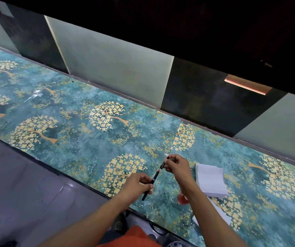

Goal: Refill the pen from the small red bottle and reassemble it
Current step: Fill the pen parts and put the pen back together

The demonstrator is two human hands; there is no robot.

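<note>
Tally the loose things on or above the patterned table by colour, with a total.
Black: 1, the slim black pen, held above the table by left hand and right hand.
White: 1, the stack of white paper tissues.
Red: 1, the small red object partly hidden behind the right forearm.
Total: 3

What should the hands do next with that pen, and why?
Probably twist or pull the two ends apart. The left hand grips the black pen barrel low down, the right hand pinches its upper end, and the pen looks to be in one piece above the teal flowered table. The red object waits under the right wrist.
</note>
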